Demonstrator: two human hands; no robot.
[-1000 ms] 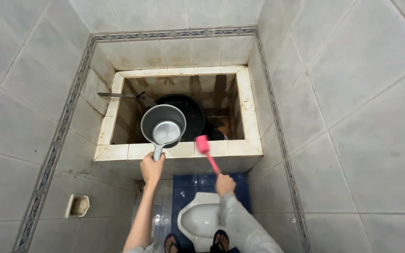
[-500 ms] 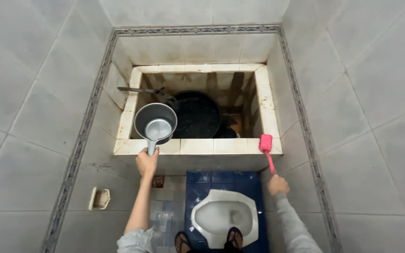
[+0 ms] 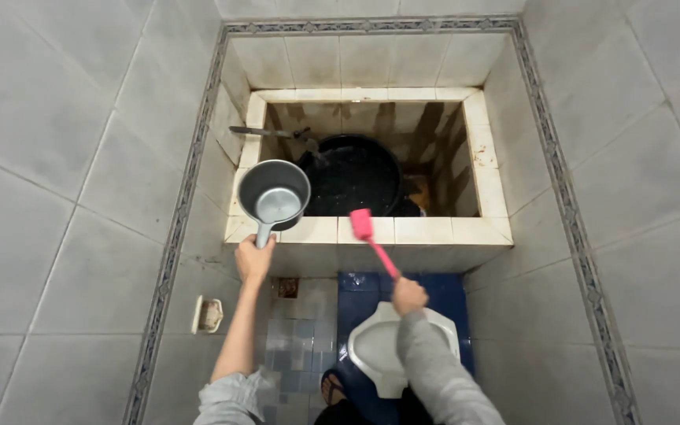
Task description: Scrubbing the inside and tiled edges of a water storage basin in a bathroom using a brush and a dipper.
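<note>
My left hand (image 3: 254, 257) grips the handle of a grey plastic water dipper (image 3: 274, 194), held over the front left rim of a tiled water tank (image 3: 423, 230). My right hand (image 3: 408, 295) holds a pink long-handled brush (image 3: 364, 226), whose head sits at the tank's front rim near the middle. Inside the tank stands a black bucket (image 3: 352, 175) with dark water, and the tank's inner walls are stained brown. A white squat toilet (image 3: 387, 348) lies below my right arm on blue floor tiles.
A metal tap (image 3: 265, 132) reaches over the tank from its left wall. A small soap dish (image 3: 208, 315) is fixed on the left wall. A floor drain (image 3: 287, 287) sits by the tank's base. Grey tiled walls close in on all sides. My foot in a sandal shows at the bottom.
The brush head has swung left from the tank's right front rim to its middle. The dipper stays over the left front rim. The view has shifted slightly.
</note>
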